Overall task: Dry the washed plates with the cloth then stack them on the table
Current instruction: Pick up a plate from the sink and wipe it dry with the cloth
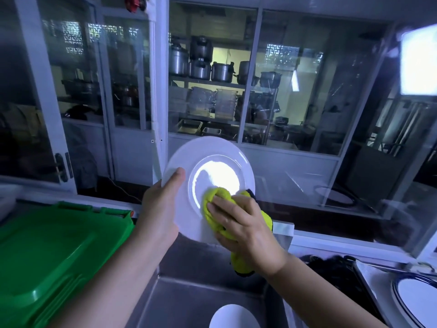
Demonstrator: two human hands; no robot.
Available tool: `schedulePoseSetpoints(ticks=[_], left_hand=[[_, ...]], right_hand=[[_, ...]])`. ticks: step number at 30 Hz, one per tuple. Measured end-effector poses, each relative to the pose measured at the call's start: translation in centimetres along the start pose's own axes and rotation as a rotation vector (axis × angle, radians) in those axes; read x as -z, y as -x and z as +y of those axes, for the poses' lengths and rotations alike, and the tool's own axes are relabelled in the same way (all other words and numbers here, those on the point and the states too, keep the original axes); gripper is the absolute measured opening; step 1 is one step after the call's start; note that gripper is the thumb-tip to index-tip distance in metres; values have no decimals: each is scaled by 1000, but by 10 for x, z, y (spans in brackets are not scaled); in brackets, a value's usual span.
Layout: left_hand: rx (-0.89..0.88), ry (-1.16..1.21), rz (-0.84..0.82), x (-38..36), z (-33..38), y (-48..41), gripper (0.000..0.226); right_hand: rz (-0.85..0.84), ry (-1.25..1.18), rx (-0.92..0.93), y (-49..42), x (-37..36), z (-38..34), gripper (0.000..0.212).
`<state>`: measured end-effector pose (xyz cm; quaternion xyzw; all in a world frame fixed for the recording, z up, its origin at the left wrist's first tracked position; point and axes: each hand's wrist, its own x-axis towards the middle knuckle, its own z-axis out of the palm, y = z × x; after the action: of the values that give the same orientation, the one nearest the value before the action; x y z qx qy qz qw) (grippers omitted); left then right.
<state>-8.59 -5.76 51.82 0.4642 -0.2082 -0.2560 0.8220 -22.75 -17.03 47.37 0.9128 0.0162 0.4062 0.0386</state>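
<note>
A large white plate [212, 159] is held up, tilted toward me, above a steel sink [189, 301]. My left hand [160, 209] grips its left rim, thumb on the front face. My right hand [246, 223] holds a bunched yellow cloth [216, 197] and presses it against the plate's lower right part. The cloth's tail hangs below my right wrist. Another white plate [233, 317] lies in the sink at the bottom edge. A blue-rimmed plate [416, 297] sits on the surface at the lower right.
A green plastic lid or crate [52, 252] fills the lower left beside the sink. Glass partitions [283, 91] stand close behind the plate, with shelves of pots beyond. A dark bundle [331, 268] lies at the right of the sink.
</note>
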Motion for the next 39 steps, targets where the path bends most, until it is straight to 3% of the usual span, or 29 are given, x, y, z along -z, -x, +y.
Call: schedulePoseSetpoints(ticks=[4,10,17,20,22,25,28,32,36,39], left_hand=[[-30,-12,-14,5,1,-6,19],[11,-32,-53,-8,-13,2,19],[4,-25,-44,-3,-5,-6,21],[-25,-49,-64,3,-1,-5,20],[-47,-70,-77,6,1,-5,20],[-54,-116,-116,5,-3,-1,10],[-82,-209,-254,-4,-16,9,30],[-166,-357,-345,-11,-25,17,58],[-182,-311,-413,-6,-18,20,28],[-267,-326,-359,-3,-11,23,35]], right_hand=[[69,91,-100,4,14,23,48],[124,187,-84,-33,20,12,46],[-31,46,62,-4,3,-2,35],[-109,44,19,13,11,12,48],[-15,115,-56,11,23,24,35],[150,89,-219,-10,42,29,39],[205,57,-204,-41,48,17,46],[138,36,-149,-68,45,3,42],[233,-163,-345,-67,47,12,37],[391,-467,-638,-62,42,17,25]])
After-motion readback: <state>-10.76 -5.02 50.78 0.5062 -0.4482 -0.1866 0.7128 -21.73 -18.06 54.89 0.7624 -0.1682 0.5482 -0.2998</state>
